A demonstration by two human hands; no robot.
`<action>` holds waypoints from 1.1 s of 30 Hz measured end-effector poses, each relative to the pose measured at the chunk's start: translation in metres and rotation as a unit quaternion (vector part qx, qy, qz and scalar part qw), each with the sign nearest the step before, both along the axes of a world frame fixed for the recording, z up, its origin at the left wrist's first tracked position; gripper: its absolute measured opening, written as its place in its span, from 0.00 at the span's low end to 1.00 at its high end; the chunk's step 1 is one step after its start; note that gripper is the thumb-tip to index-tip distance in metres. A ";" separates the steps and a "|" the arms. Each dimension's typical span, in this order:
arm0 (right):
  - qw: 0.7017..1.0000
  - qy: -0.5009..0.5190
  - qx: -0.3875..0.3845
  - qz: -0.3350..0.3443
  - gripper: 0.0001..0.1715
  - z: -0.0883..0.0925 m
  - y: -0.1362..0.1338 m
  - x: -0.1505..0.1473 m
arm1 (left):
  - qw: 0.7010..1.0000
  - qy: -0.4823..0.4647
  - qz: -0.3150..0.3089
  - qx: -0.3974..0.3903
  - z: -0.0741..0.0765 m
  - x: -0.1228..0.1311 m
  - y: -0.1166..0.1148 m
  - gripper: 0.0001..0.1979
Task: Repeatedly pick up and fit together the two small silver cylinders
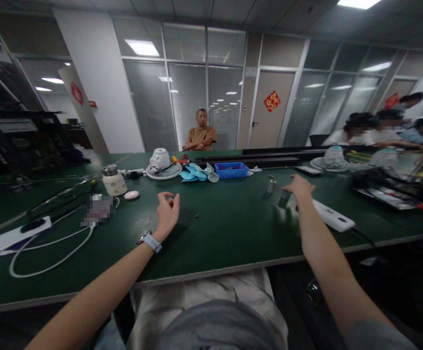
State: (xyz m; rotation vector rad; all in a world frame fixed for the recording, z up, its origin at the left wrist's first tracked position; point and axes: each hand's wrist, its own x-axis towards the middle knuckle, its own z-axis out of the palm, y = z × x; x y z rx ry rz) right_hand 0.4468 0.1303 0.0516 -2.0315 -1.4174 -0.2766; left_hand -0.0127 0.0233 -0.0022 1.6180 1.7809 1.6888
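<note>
My left hand (167, 210) hovers over the dark green table (214, 233), a watch (150, 241) on its wrist. Its thumb and forefinger are curled into a loose pinch; I cannot see what, if anything, is in it. A tiny dark speck (195, 215) lies on the table just right of it. My right hand (298, 187) reaches forward, palm down, with its fingers closed over a small blurred grey cylinder (283, 199). A small metal cylinder (271, 185) stands just left of that hand.
A white power strip (333, 216) lies under my right forearm; another (14, 233) with a looped white cable (51, 253) lies at the left. Farther back are a jar (113, 181), a white fan grille (163, 167), blue fan blades (196, 173) and a blue tray (231, 170). A person (201, 133) sits opposite; other people (379, 129) sit at right.
</note>
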 end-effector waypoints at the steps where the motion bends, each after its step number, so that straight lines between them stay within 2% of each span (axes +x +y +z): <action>1: 0.999 -0.009 0.049 -0.002 0.30 0.007 -0.005 -0.017 | 1.000 -0.002 0.003 0.002 0.000 0.000 0.000 0.17; 2: 0.994 -0.036 0.106 0.014 0.28 0.012 -0.011 -0.039 | 1.000 -0.003 0.005 0.003 -0.001 0.000 0.001 0.16; 3: 0.983 -0.049 0.155 0.078 0.24 0.014 -0.018 -0.065 | 1.000 -0.003 0.007 0.004 0.000 0.000 0.000 0.16; 4: 0.967 -0.041 0.163 0.190 0.20 0.013 -0.024 -0.094 | 1.000 -0.003 0.008 0.005 0.000 0.000 0.000 0.16; 6: 0.902 -0.011 0.086 0.424 0.20 0.002 -0.036 -0.153 | 1.000 -0.005 0.010 0.008 0.002 0.000 -0.002 0.16; 8: 0.838 0.008 -0.007 0.545 0.24 -0.017 -0.045 -0.202 | 1.000 -0.006 0.012 0.009 0.003 0.000 -0.003 0.17; 9: 0.816 0.011 -0.049 0.576 0.26 -0.028 -0.048 -0.220 | 1.000 -0.007 0.012 0.010 0.004 0.001 -0.004 0.17; 11: 0.797 0.012 -0.108 0.594 0.29 -0.047 -0.050 -0.244 | 1.000 -0.005 0.008 0.010 0.004 0.001 -0.004 0.17; 14: 0.802 -0.006 -0.125 0.583 0.26 -0.064 -0.052 -0.260 | 1.000 0.001 -0.003 0.007 0.001 0.002 -0.003 0.17; 17: 0.802 -0.032 -0.109 0.586 0.20 -0.064 -0.053 -0.262 | 1.000 0.004 -0.010 0.006 -0.001 0.003 -0.001 0.17; 20: 0.808 -0.040 -0.072 0.583 0.15 -0.044 -0.046 -0.236 | 1.000 -0.003 -0.017 0.010 0.000 0.002 -0.001 0.17; 22: 0.851 -0.031 -0.009 0.525 0.15 -0.023 -0.035 -0.193 | 1.000 -0.005 -0.019 0.012 0.002 0.001 -0.002 0.18; 24: 0.915 -0.026 0.081 0.395 0.16 -0.006 -0.022 -0.131 | 1.000 0.001 -0.018 0.010 0.004 0.002 -0.004 0.18; 26: 0.966 -0.019 0.134 0.222 0.17 0.002 -0.013 -0.061 | 1.000 0.014 -0.018 0.001 0.005 0.003 -0.004 0.18; 28: 0.990 0.011 0.111 0.086 0.18 0.000 -0.008 -0.001 | 1.000 0.022 -0.015 -0.004 0.005 0.005 -0.005 0.18; 30: 0.997 0.051 0.063 0.001 0.19 -0.009 -0.006 0.039 | 1.000 0.020 -0.013 -0.004 0.006 0.006 -0.005 0.18; 33: 0.996 0.090 0.007 -0.015 0.19 -0.025 -0.004 0.060 | 1.000 0.012 -0.015 -0.001 0.006 0.005 -0.006 0.18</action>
